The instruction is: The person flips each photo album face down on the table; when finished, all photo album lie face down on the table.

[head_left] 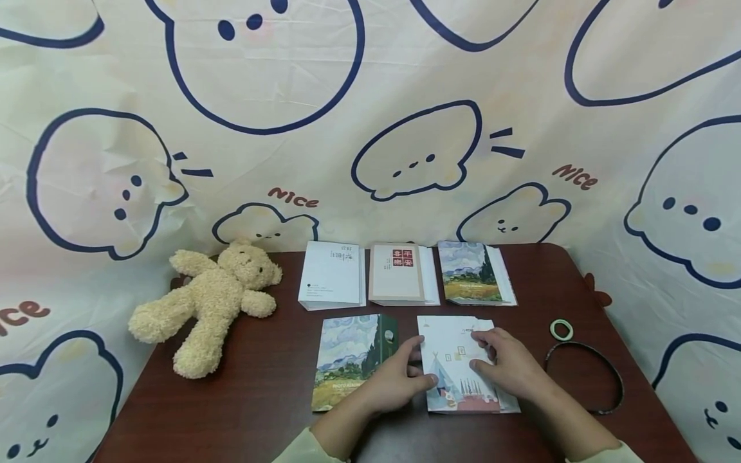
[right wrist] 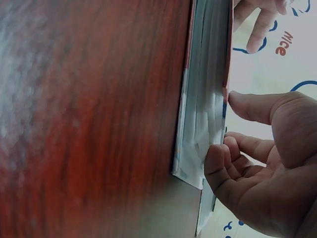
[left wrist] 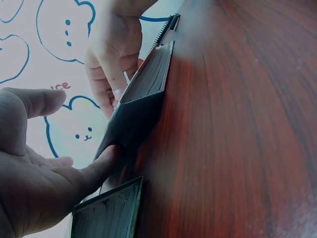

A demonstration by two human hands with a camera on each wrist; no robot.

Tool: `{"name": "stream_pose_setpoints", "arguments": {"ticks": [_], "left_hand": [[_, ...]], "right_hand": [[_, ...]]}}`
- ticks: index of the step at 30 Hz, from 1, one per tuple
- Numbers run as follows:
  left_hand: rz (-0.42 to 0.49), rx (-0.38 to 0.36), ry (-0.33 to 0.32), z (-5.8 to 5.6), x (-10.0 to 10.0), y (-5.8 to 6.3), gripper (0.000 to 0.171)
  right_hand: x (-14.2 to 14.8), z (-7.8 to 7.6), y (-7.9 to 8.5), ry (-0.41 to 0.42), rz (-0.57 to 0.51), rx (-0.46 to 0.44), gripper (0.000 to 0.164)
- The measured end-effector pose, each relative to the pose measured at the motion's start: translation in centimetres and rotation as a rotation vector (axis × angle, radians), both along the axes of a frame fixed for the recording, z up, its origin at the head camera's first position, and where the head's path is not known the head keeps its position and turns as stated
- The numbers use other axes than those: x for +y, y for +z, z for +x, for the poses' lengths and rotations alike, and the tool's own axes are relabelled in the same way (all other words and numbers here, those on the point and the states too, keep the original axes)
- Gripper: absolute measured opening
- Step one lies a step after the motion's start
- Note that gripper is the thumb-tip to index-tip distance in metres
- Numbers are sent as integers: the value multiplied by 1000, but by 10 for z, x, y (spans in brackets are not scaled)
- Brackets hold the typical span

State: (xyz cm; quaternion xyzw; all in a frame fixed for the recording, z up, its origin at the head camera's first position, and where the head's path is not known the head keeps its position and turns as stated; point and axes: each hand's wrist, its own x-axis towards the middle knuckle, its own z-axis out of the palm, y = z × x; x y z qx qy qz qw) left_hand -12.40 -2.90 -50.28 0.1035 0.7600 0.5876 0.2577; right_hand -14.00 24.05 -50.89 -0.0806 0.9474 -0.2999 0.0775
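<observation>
Now both hands rest on a thin white album (head_left: 460,366) at six o'clock on the glossy brown table (head_left: 260,399). Left hand (head_left: 399,379) presses its left edge with straight fingers; right hand (head_left: 509,366) pinches its right-edge pages. Bare wood lies just left of a painted album (head_left: 347,366) at nine o'clock; a fuzzy bear (head_left: 214,302) sits beyond.

dark reddish-brown wooden tabletop (head_left: 260,399), glossy, rounded far corners, grain visible in both wrist views. cream fabric backdrop (head_left: 370,83) hangs behind and wraps both sides of tabletop, creased, printed with navy-outlined cartoon bear faces (head_left: 417,151) and brown "nice" lettering (head_left: 292,197). cloth reaches down past table edges left and right. light soft, even, faint sheen on wood.
</observation>
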Motion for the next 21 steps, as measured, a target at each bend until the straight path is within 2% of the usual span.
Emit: {"name": "stream_pose_setpoints", "arguments": {"ticks": [10, 21], "left_hand": [[18, 6, -7, 0, -6, 2, 77], [20, 32, 4, 3, -16, 12, 77]], "right_hand": [[0, -1, -4, -3, -26, 4, 51], [-5, -2, -5, 9, -63, 10, 50]]}}
